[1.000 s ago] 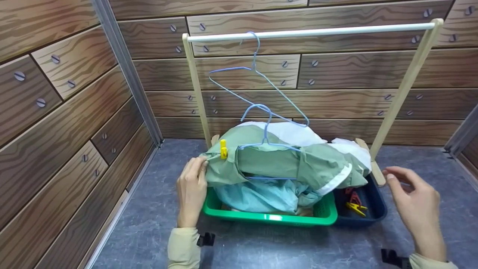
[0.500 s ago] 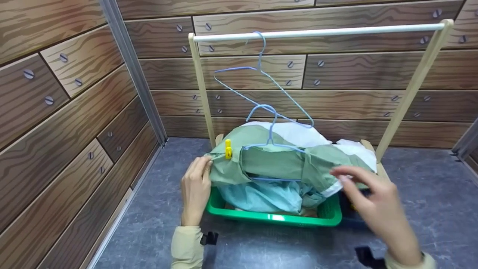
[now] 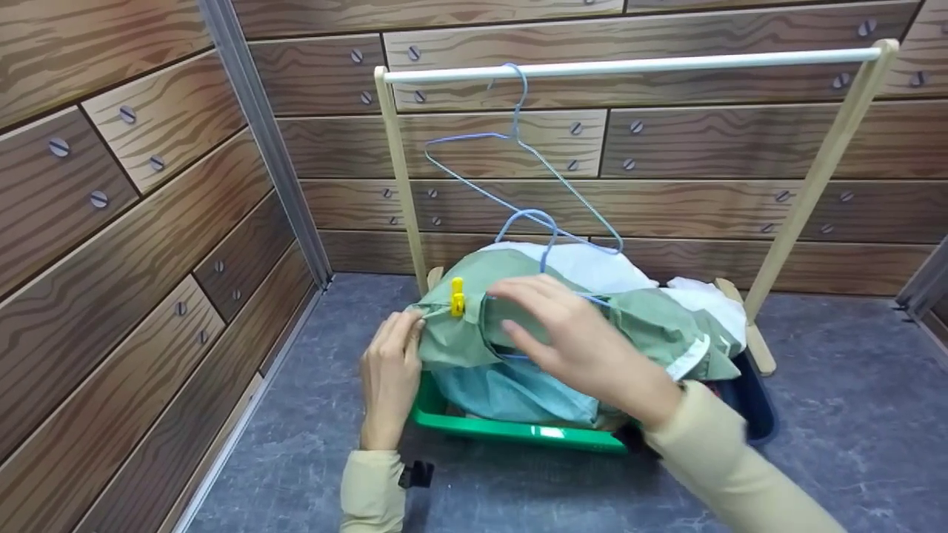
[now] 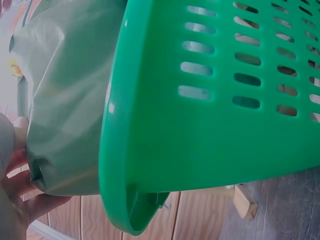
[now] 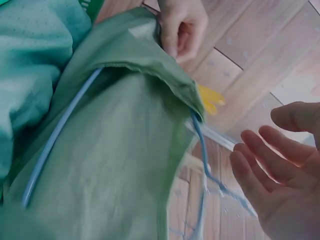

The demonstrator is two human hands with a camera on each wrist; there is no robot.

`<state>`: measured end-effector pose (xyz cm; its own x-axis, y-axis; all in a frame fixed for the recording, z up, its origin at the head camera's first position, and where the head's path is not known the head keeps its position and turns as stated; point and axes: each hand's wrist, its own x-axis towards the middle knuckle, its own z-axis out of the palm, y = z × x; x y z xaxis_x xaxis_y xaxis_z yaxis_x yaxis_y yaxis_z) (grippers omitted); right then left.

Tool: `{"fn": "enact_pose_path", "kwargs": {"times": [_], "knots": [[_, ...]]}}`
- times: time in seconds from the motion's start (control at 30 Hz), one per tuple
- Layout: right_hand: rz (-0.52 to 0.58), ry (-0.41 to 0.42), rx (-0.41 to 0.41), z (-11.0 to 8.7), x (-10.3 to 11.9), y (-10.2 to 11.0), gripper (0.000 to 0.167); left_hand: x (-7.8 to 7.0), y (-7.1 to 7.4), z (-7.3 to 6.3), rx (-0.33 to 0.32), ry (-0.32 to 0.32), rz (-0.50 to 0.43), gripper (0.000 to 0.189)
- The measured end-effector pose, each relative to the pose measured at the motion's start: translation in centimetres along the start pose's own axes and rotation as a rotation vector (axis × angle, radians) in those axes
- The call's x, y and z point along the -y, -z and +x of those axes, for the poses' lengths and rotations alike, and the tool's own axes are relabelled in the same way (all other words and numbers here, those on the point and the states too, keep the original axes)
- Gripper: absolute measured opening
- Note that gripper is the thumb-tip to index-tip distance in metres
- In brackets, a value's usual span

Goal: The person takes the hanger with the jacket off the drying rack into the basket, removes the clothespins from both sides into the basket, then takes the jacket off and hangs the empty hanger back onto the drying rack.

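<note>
Head view high, forward-down, left-wrist view close beside green basket, right-wrist view close to garment, garment in all.

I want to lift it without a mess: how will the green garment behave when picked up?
The green garment will likely be floppy, since its cloth lies in loose folds over the green basket. Its middle may hold its spread, because a blue hanger runs partly inside it. It is probably light, as the cloth looks thin.
</note>
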<state>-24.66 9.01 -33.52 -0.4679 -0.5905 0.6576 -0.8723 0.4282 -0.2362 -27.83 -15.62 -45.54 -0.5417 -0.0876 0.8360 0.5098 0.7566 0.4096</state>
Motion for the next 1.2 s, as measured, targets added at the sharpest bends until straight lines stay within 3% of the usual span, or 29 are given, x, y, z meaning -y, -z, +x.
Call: {"fn": "enact_pose_path", "kwargs": {"times": [0.2,0.37,0.53,0.87,1.2], "knots": [[-0.057,-0.041,0.096,2.8,-0.4,-2.2,0.048,-0.3,0.0,0.1,0.01,-0.012,0.006,0.012],[-0.098,-0.114,0.144,3.4,-0.8,-3.1,0.042,-0.5,-0.2,0.1,0.017,-0.022,0.02,0.012],[-0.102,-0.12,0.107,3.7,-0.9,-3.3,0.03,-0.6,-0.2,0.2,0.0,-0.033,0.018,0.011],[-0.159,-0.004,0.029,4.3,-0.7,-3.9,0.012,-0.6,-0.2,0.1,-0.005,-0.037,0.018,0.011],[-0.112,0.005,-0.021,4.6,-0.4,-4.5,0.01,-0.6,-0.2,0.2,-0.001,-0.042,0.017,0.01]]}}
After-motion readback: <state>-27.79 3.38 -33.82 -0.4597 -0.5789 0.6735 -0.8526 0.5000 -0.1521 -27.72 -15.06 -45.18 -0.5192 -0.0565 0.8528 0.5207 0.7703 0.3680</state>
